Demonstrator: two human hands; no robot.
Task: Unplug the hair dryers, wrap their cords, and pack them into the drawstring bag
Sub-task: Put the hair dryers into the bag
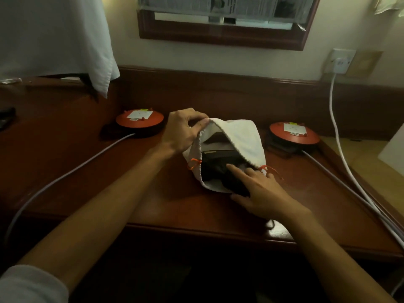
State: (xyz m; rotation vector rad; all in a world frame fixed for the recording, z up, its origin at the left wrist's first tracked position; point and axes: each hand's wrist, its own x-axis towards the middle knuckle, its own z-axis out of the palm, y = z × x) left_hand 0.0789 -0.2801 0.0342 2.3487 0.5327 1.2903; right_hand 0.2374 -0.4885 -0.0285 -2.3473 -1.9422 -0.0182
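On the desk, left fingers (197, 124) pinch the white bag (242, 136); right fingers (238, 171) press flat.

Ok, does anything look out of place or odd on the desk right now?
Only minor: the black hair dryer still pokes out of the white drawstring bag, whose mouth the left hand holds open while the right hand pushes the dryer in. Nothing looks spilled or damaged.
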